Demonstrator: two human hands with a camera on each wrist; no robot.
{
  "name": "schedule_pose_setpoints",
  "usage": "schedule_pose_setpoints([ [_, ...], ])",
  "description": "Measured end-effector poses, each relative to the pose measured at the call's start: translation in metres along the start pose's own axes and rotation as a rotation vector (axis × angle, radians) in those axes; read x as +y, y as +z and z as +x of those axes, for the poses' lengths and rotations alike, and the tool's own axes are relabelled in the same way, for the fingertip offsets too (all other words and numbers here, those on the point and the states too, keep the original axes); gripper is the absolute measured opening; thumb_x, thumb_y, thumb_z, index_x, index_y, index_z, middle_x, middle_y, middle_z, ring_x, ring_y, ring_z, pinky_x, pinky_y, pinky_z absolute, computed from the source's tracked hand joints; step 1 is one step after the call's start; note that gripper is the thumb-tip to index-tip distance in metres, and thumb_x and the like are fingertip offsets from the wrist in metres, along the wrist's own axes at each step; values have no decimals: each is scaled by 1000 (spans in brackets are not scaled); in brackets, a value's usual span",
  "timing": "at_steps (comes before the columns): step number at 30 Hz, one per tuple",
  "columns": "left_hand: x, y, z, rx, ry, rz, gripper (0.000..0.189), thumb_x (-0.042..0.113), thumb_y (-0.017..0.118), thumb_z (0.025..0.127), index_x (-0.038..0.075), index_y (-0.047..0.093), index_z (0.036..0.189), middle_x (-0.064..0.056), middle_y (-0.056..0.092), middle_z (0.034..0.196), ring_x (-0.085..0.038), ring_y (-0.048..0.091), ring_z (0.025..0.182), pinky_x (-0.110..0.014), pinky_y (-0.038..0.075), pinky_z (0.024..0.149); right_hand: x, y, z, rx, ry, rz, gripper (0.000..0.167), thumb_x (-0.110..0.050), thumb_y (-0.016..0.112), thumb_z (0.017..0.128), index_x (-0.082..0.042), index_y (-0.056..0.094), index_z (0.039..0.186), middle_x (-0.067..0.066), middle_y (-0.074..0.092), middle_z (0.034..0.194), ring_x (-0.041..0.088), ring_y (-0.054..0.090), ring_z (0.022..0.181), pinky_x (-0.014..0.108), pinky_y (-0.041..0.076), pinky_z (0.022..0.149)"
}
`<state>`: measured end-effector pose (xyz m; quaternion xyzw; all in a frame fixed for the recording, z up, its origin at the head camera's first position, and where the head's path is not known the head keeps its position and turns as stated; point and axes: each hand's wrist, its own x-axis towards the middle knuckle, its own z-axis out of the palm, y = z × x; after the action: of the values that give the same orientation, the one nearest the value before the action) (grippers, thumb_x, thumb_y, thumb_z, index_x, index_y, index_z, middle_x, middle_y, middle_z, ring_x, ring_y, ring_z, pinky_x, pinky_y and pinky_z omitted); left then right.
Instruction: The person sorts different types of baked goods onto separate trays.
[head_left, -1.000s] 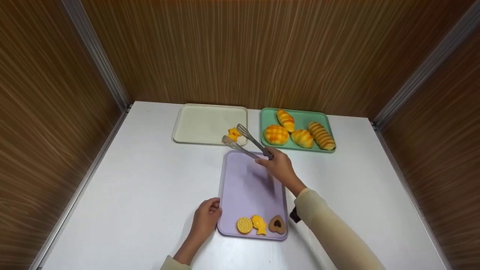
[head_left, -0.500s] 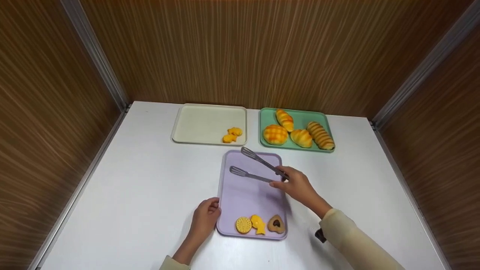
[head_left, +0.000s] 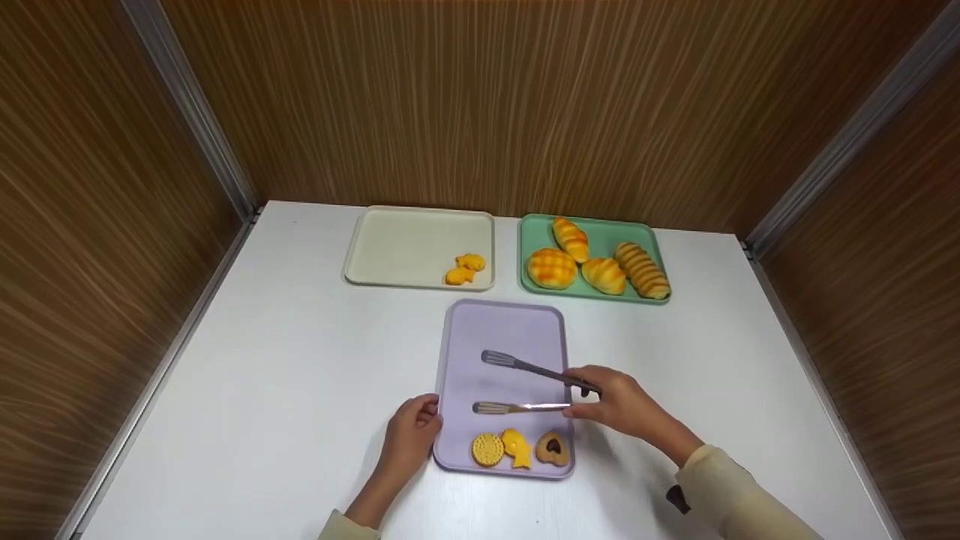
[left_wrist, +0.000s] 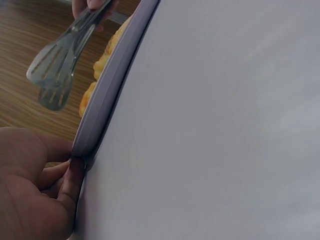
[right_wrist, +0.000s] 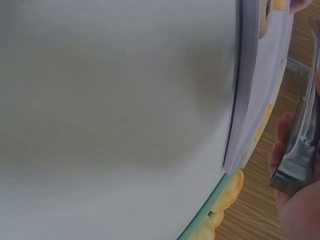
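Note:
My right hand (head_left: 622,401) holds metal tongs (head_left: 536,369) by their handle end, above the lavender tray (head_left: 502,330). Their slotted ends are spread apart, with nothing between them. My left hand (head_left: 409,433) is at the tray's left edge; in the left wrist view its thumb and fingers pinch the rim. Along the tray's near end lie a round yellow cookie (head_left: 487,450), a yellow fish-shaped cookie (head_left: 517,448) and a brown cookie with a dark heart centre (head_left: 553,448). The metal handle (right_wrist: 300,160) shows against my palm in the right wrist view.
At the back, a cream tray (head_left: 405,247) bears two orange fish-shaped cookies (head_left: 465,268) in its near right corner. Right of it, a green tray (head_left: 607,229) carries several breads (head_left: 553,268). Wood-grain panels (head_left: 480,112) enclose the white table (head_left: 300,375).
My right hand has drawn the tongs back from the cream tray to over the near half of the lavender tray. The left hand stays at the rim.

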<state>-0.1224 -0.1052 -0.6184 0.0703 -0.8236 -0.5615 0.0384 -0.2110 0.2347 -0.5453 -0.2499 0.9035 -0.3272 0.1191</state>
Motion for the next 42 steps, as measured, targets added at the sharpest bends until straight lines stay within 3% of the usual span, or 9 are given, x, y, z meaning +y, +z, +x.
schedule_pose_setpoints([
  [6, -1, 0, 0, 7, 11, -10, 32, 3, 64, 89, -6, 65, 119, -11, 64, 101, -17, 61, 91, -25, 55, 81, 2, -6, -11, -60, -108, -42, 61, -50, 80, 80, -16, 67, 129, -2, 71, 119, 23, 67, 105, 44, 57, 91],
  [12, -1, 0, 0, 1, -5, -7, 32, 4, 64, 90, -5, 65, 120, -11, 64, 103, -18, 62, 93, -25, 55, 81, 0, -8, -18, -111, -153, -122, 57, -45, 82, 80, -17, 69, 128, -7, 71, 118, 14, 66, 99, 38, 58, 88],
  [23, -2, 0, 2, -7, -5, -5, 32, 3, 65, 90, -5, 65, 121, -11, 64, 103, -18, 62, 93, -26, 55, 81, -2, 1, -19, -41, -344, -268, 49, -32, 87, 77, -11, 72, 120, -1, 74, 111, 15, 68, 90, 31, 58, 77],
  [34, -1, 2, 1, 3, -28, -15, 32, 2, 64, 89, -5, 65, 120, -11, 64, 103, -18, 61, 93, -26, 55, 81, -5, 9, -15, 6, -312, -278, 44, -34, 82, 82, -13, 73, 120, 0, 74, 113, 16, 69, 89, 29, 59, 76],
  [42, -2, 2, 2, 7, -34, -11, 31, 3, 64, 89, -4, 65, 120, -10, 64, 102, -17, 61, 92, -25, 55, 81, -6, 14, -14, 8, -237, -267, 41, -32, 81, 84, -15, 73, 120, -1, 74, 112, 16, 69, 90, 29, 59, 78],
])
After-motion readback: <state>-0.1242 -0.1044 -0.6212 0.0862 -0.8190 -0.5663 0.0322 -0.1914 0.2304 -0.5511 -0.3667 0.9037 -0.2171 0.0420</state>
